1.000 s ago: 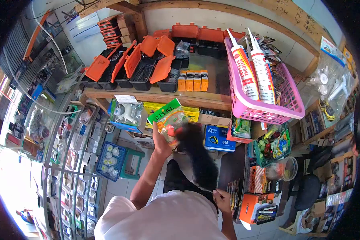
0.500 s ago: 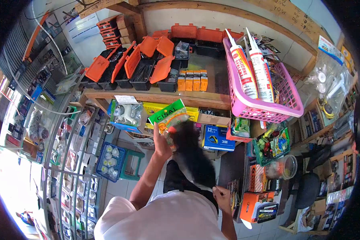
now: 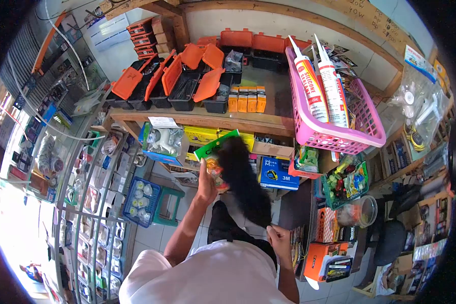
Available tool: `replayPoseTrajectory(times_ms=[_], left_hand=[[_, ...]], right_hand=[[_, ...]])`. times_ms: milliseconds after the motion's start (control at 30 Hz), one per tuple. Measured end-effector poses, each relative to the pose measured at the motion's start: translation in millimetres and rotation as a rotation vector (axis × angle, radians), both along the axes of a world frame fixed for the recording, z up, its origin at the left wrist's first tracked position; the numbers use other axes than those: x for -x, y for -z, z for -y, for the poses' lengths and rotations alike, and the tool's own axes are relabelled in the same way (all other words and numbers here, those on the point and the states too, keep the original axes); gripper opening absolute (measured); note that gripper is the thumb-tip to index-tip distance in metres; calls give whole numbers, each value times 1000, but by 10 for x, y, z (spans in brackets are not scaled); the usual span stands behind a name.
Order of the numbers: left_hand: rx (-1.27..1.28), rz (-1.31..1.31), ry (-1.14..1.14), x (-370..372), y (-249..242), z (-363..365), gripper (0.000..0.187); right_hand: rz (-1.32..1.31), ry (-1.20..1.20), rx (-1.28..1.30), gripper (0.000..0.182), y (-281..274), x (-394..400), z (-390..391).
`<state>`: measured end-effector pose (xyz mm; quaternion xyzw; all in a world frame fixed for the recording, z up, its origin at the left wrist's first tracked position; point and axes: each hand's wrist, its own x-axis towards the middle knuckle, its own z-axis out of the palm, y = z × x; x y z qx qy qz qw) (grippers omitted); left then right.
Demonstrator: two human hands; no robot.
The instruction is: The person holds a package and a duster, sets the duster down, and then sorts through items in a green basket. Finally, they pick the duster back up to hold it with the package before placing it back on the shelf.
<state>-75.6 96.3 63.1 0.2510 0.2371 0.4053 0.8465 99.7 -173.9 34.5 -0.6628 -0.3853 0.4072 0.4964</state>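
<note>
My left hand [image 3: 206,186] grips a clear plastic packet with a green header card [image 3: 209,147] and orange-toned contents, held up in front of the shelf. From my right hand [image 3: 279,239], low by my waist, a fluffy black feather duster [image 3: 245,185] slants up to the left. My fingers close round its lower end. The duster's fluffy head overlaps the right part of the packet and hides some of the lettering on the card.
On the wooden shelf stand black boxes with orange lids [image 3: 206,85], small orange cartons [image 3: 247,99] and a pink basket [image 3: 334,133] with silicone sealant tubes [image 3: 310,93]. Below are a blue 3M box [image 3: 278,175], a blue crate [image 3: 141,201] and a green stool [image 3: 168,206].
The duster's head has swung up and across the packet, covering more of its green card. My right hand has risen slightly; my left hand stays in nearly the same place.
</note>
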Motion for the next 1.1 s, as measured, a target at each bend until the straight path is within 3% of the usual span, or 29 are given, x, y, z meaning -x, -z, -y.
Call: replayPoseTrajectory(times_ms=[67,133,167,267,400,500,567,667,800,867,967,1100], left_hand=[[-62,86,10,-54,44,46,62],[-26,8,5,-68,-73,105,61],[-182,-74,-90,-114,-6,159,69],[-54,-14,43,-100,49,94,69],[-38,-163,35,-121,60,118,67],[-39,-82,54,-158,52,139,68],[-36,-83,38,-189,0,176,68],[-29,-90,28,-216,76,153,67],[-38,-27,77,-202,36,142,67],[-83,-4,38,-249,5,166,65],[-11,-83,-40,-262,-18,155,65],[-18,18,-146,-324,-151,172,67]], right_hand=[[-179,24,-43,38,-99,26,-36],[-115,-19,-59,38,-9,-17,-10],[-53,-61,-74,39,1,-22,-3],[-144,95,-50,39,-16,14,-12],[-111,-3,-22,38,-90,-37,36],[-41,-4,-44,38,-84,-34,64],[-160,112,-10,39,-58,-21,50],[-46,-56,-56,39,1,-92,90],[-98,24,-34,38,-61,-80,89],[-230,99,29,39,-158,-73,67],[-51,-54,-12,39,-151,-188,105],[-109,75,29,37,-213,-226,128]])
